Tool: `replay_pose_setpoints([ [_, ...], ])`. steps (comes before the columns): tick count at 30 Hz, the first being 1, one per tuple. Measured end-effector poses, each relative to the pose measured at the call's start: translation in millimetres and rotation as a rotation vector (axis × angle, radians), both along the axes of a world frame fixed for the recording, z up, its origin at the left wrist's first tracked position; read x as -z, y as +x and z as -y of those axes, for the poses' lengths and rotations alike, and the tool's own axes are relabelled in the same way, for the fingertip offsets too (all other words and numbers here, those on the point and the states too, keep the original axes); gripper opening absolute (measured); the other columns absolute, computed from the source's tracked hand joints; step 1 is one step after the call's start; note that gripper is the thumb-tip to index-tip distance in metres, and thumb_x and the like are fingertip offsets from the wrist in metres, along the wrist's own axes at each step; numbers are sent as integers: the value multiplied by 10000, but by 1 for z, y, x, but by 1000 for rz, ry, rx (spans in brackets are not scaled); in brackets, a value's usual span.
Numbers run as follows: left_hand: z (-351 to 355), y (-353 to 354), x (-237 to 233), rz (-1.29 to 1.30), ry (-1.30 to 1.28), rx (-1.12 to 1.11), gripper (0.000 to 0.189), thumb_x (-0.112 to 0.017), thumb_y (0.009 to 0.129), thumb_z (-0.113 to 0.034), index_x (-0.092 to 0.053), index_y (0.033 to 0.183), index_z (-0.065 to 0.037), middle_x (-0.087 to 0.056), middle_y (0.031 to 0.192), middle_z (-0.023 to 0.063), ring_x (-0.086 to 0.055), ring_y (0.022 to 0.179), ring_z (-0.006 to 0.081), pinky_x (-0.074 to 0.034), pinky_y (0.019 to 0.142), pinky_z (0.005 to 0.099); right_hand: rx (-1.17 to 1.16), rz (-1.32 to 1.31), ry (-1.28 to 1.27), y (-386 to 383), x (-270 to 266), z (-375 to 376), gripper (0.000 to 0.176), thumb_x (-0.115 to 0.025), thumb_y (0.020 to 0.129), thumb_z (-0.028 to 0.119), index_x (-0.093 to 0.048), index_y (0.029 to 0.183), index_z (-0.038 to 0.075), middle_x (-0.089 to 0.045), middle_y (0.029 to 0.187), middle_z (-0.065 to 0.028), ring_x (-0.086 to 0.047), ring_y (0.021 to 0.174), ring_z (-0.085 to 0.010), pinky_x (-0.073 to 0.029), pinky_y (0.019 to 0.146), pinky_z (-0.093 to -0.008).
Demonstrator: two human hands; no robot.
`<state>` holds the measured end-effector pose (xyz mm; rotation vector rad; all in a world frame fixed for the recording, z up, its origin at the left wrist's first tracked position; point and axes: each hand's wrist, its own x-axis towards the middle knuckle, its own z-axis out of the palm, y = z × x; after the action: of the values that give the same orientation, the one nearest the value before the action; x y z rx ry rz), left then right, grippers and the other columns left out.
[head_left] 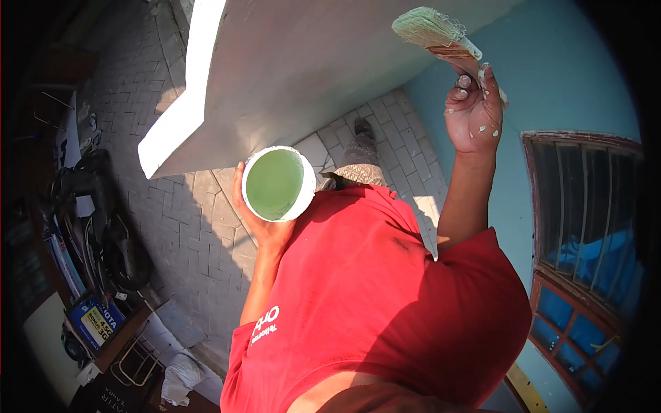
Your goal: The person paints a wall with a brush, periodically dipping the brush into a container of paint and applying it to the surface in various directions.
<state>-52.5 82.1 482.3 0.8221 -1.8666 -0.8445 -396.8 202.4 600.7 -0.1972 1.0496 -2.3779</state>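
Observation:
My left hand point(260, 221) cups a small white tub of green paint point(277, 183) from below, holding it level in front of my chest. My right hand point(473, 109) is raised high and grips the wooden handle of a wide paintbrush point(432, 32). The brush's pale green bristles touch the underside of a grey concrete overhang point(296, 62), close to where it meets the light blue wall point(551, 76). Paint flecks dot my right hand. I wear a red shirt.
Far below lies grey brick paving point(186, 227). A parked motorbike point(103, 227) and clutter stand at the left. A window with a brown frame and metal bars point(585, 227) sits in the blue wall at the right. My foot point(363, 128) shows below.

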Motion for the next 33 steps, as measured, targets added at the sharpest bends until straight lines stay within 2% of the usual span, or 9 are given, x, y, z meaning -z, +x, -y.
replay_pose_setpoints([
  [11, -17, -125, -26, -27, -2, 98, 1217, -999, 587, -238, -271, 1540, -28, -373, 1567, 186, -382, 1452, 359, -320, 1208, 472, -112, -155, -50, -124, -45, -8, 209, -796, 917, 256, -656, 999, 125, -720, 1002, -50, -626, 786, -111, -438, 664, -252],
  [14, -31, -116, -30, -9, -39, 85, 1219, -1000, 587, -236, -269, 1540, -29, -370, 1569, 190, -376, 1458, 356, -316, 1212, 470, -120, -232, -95, -119, -50, -27, 199, -778, 933, 280, -661, 995, 132, -732, 1043, -57, -627, 777, -108, -452, 671, -248],
  [20, -44, -76, -20, 61, 7, 56, 1173, -986, 608, -205, -278, 1528, -27, -362, 1569, 206, -377, 1461, 358, -315, 1212, 472, -69, -23, -90, -75, 2, -79, 183, -765, 944, 267, -654, 996, 132, -729, 1028, -48, -622, 773, -92, -461, 657, -249],
  [24, -44, -65, -21, 136, 38, 65, 1135, -971, 623, -184, -290, 1517, -28, -359, 1569, 211, -389, 1453, 355, -322, 1206, 473, -33, 2, -94, -49, 11, -119, 157, -691, 998, 217, -687, 1078, 82, -714, 1136, -83, -629, 822, -92, -522, 675, -227],
  [26, -40, -66, -24, 118, 66, 91, 1126, -963, 630, -175, -287, 1518, -26, -361, 1569, 213, -399, 1447, 347, -338, 1195, 461, 14, -29, -74, -41, 9, -135, 170, -695, 995, 219, -688, 1086, 76, -714, 1132, -84, -626, 813, -92, -514, 668, -224],
  [27, -38, -67, -26, 125, 78, 92, 1124, -962, 630, -174, -289, 1518, -25, -361, 1569, 213, -405, 1444, 346, -347, 1188, 455, 84, -8, 40, -38, 5, -140, 144, -731, 972, 238, -636, 994, 132, -677, 973, 6, -605, 786, -89, -467, 683, -238],
  [28, -37, -67, -28, 134, 92, 89, 1123, -961, 630, -173, -290, 1518, -24, -360, 1570, 214, -410, 1440, 344, -356, 1182, 449, 83, -7, 44, -37, 9, -143, 144, -731, 972, 238, -636, 994, 132, -677, 973, 6, -605, 786, -89, -467, 683, -238],
  [30, -35, -67, -34, 102, -3, 105, 1123, -964, 627, -178, -297, 1517, -22, -363, 1566, 217, -419, 1436, 336, -365, 1173, 438, 100, 21, -63, -39, 20, -148, 208, -691, 997, 230, -684, 1125, 65, -710, 1135, -97, -630, 800, -90, -514, 660, -227],
  [33, -36, -63, -29, 35, -12, 98, 1114, -959, 633, -170, -296, 1515, -21, -364, 1566, 213, -419, 1435, 334, -362, 1176, 436, 82, 43, -74, -47, 32, -138, 238, -679, 1008, 247, -674, 1154, 59, -705, 1159, -108, -633, 800, -90, -515, 662, -226],
])
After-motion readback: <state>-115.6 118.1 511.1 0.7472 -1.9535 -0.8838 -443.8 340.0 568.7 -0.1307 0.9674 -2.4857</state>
